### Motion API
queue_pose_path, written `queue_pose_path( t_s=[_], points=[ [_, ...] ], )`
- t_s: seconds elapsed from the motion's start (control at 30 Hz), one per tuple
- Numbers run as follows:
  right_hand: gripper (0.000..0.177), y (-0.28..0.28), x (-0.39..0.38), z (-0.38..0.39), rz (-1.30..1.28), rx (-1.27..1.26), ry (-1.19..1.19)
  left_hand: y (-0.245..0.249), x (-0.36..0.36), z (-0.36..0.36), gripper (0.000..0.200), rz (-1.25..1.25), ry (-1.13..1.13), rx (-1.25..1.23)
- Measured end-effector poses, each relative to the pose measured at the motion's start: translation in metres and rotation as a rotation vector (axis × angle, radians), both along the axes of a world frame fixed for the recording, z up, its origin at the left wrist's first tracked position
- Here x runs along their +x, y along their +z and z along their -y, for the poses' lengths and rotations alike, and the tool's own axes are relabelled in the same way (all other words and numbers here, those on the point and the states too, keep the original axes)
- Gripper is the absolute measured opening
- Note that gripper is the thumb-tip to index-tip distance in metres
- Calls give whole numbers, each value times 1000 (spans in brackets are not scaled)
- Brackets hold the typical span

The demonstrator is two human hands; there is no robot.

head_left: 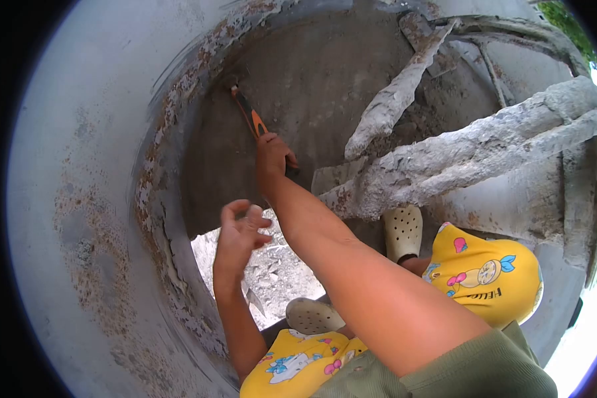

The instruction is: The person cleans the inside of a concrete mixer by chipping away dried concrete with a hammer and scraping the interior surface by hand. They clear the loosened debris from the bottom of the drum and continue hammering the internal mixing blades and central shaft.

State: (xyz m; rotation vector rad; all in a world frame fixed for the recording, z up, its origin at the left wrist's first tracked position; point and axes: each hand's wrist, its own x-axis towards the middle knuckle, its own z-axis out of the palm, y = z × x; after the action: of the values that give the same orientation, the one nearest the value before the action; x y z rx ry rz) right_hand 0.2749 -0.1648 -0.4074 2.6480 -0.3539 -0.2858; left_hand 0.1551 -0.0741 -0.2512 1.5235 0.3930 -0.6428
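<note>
One tool with an orange-and-black handle is pressed against the grey inner wall of a metal drum, upper centre-left of the frame. Its head meets the wall just inside the drum's rusted rim, too small to tell what kind it is. The person's right hand is wrapped around the lower end of the handle with its grip closed tight, the bare arm running down to the lower right.

The left hand hangs just below it at centre-left, holding nothing. Its grip is spread, fingers loosely curled, close to the flaking rim but not visibly touching it.

Two mixing paddles sit in the upper right of the drum, both thickly caked in hardened grey crust. The narrow one slants up toward the top edge, and the broad one reaches to the right edge.

Below them are two cream perforated clogs, one at centre right and one at lower centre. Beside them show two knees in yellow cartoon-print trousers, and a green shirt fills the bottom right corner. Rubble-strewn ground shows through the gap at lower centre — pale in daylight.
</note>
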Motion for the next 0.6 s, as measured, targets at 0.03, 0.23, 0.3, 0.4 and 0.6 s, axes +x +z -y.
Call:
queue_pose_path(
  t_s=[0.03, 0.23, 0.3, 0.4, 0.6],
  points=[
    [40, 12, 2, 1, -38, 32, 6, -22, 9, -11, 60, 81, 83, 98],
    [45, 48, 25, 29, -254, 1357, -289, -133, 46, -60, 91, 345, -120, 1005],
    [34, 56, 8, 17, -35, 1618, -385, -144, 47, -58, 98, 277, -208, 1082],
    [29, 25, 29, 1, 409, 1675, -431, -147, 45, -56, 104, 213, -274, 1070],
    [24, 32, 172, 75, 754, 1596, -485, -140, 46, -56, 105, 180, -265, 1052]
  ],
)
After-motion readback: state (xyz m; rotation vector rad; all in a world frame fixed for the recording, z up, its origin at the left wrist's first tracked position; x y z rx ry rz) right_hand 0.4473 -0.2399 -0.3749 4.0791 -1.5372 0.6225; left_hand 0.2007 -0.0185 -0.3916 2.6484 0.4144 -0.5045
